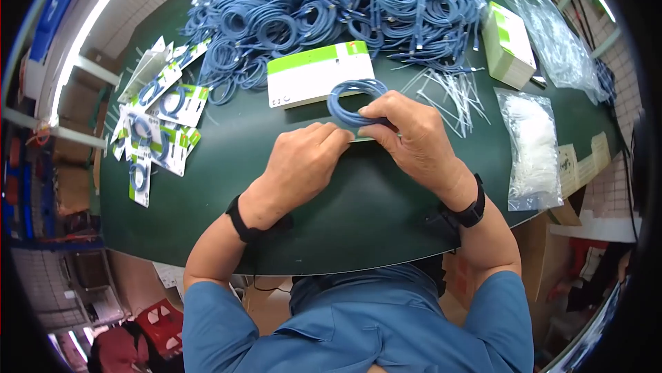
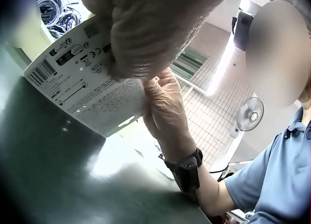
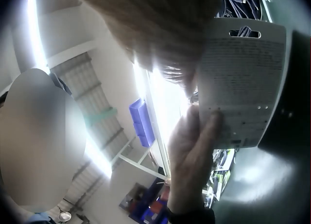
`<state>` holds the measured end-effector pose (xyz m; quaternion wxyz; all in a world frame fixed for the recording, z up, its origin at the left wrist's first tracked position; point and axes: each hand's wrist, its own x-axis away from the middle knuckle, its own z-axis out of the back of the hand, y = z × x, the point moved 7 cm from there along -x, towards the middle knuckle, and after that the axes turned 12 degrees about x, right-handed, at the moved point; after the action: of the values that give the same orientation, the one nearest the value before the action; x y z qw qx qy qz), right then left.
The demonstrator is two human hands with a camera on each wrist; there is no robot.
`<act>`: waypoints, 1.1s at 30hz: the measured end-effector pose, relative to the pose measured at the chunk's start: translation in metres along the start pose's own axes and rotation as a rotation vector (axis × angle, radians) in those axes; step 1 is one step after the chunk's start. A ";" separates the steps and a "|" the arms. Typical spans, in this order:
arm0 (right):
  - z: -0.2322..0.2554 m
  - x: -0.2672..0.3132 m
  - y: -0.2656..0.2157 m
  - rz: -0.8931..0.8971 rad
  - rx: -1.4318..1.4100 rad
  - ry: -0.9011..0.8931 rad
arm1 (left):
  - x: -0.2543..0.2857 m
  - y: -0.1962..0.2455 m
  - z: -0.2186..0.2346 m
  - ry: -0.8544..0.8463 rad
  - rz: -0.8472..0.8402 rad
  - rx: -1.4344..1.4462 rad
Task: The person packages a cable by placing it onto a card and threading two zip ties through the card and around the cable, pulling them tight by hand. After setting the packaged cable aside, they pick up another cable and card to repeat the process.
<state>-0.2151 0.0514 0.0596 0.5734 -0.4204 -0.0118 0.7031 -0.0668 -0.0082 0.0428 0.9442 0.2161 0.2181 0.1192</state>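
My left hand (image 1: 301, 157) pinches a printed cardboard hang card (image 2: 87, 83), its thumb laid on the back in the right wrist view. That card shows nearly edge-on in the head view, tilted over the table. With thumb and fingers my right hand (image 1: 417, 135) grips a coiled blue cable (image 1: 343, 106) at the card's far side. Barcode, small print and a hanger slot mark the card's back (image 3: 243, 73). Behind the coil stands a white and green box (image 1: 314, 76).
A large heap of coiled blue cables (image 1: 303, 14) covers the table's back. Carded cables (image 1: 169, 107) lie at left. White cable ties (image 1: 455, 100), a stack of cards (image 1: 509, 45), a bag of white ties (image 1: 531, 145) and a clear plastic bag (image 1: 562, 42) lie at right.
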 end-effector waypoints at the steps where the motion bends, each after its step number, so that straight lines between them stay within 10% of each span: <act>1: -0.003 0.003 0.002 -0.026 -0.008 0.028 | 0.000 -0.002 0.001 0.009 0.000 0.006; 11: -0.004 0.004 0.012 0.013 -0.007 0.250 | 0.016 0.034 0.028 0.413 -0.271 0.049; 14: -0.006 0.007 0.012 0.053 -0.027 0.232 | 0.041 -0.007 -0.037 0.113 0.753 1.372; 18: -0.011 0.010 0.003 0.174 -0.025 0.218 | 0.049 -0.011 -0.056 0.298 1.048 2.012; 33: 0.008 -0.009 -0.018 0.167 0.070 -0.060 | 0.027 -0.015 -0.039 0.353 0.663 1.734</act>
<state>-0.2056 0.0540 0.0790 0.5266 -0.3785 0.0307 0.7606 -0.0590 0.0011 -0.0062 0.3256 0.8726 0.2980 0.2089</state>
